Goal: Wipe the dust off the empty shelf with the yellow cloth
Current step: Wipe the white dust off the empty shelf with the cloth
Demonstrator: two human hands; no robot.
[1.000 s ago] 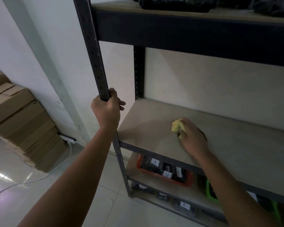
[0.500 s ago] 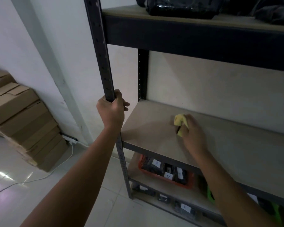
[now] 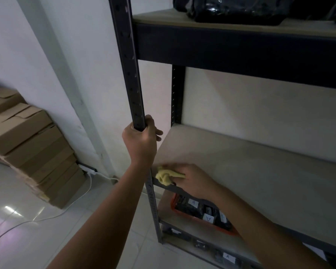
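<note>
Yellow cloth [image 3: 166, 176]: one, right hand [image 3: 194, 181] holding; shelf [image 3: 260, 171].

Single head-worn wide-angle camera, facing forward and downward at close range. Shelf [image 3: 250, 171] fills the field from 12 to 4 o'clock; floor [image 3: 37, 239] lies toward 8 o'clock.

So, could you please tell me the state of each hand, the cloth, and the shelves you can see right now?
Left hand: grips the front post.
Right hand: holds the cloth, at the shelf's front left corner.
Cloth: yellow, bunched up, on the front edge.
Shelf: bare apart from cloth and hand.
Top shelf: holds black bags.
Red bin: on a lower shelf, full of labelled items.
</note>
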